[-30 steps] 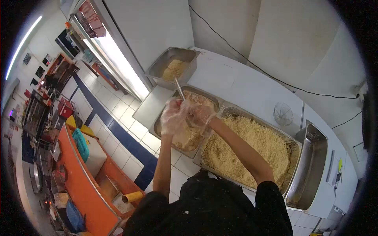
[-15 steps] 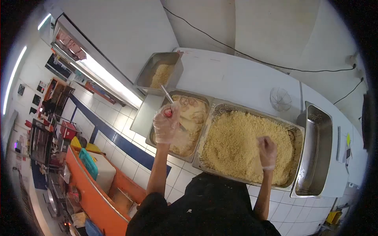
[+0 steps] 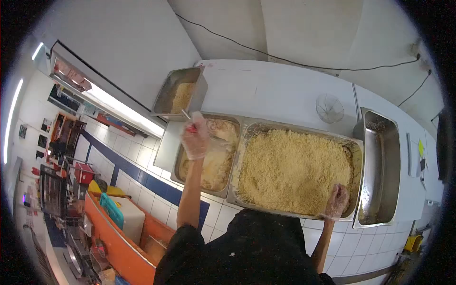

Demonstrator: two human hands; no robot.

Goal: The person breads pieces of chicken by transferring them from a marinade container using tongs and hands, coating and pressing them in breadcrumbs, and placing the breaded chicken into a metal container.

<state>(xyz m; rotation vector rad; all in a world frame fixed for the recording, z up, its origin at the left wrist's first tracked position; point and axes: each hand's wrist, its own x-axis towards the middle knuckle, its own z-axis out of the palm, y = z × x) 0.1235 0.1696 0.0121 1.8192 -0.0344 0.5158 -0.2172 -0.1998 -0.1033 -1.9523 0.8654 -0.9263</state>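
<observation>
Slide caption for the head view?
Gloved left hand grips a metal utensil over a pan of pale liquid; gloved right hand over a tray of crumbs.

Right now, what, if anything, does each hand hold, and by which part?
Left hand: a metal utensil, by its handle. Right hand: cannot be told.

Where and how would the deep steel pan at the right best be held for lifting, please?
Probably by the rims of its two short ends, one grip from the near side and one from the far side. The deep steel pan is long and narrow with an open top, and its left long side stands close beside the crumb-filled tray, leaving little room there.
</observation>
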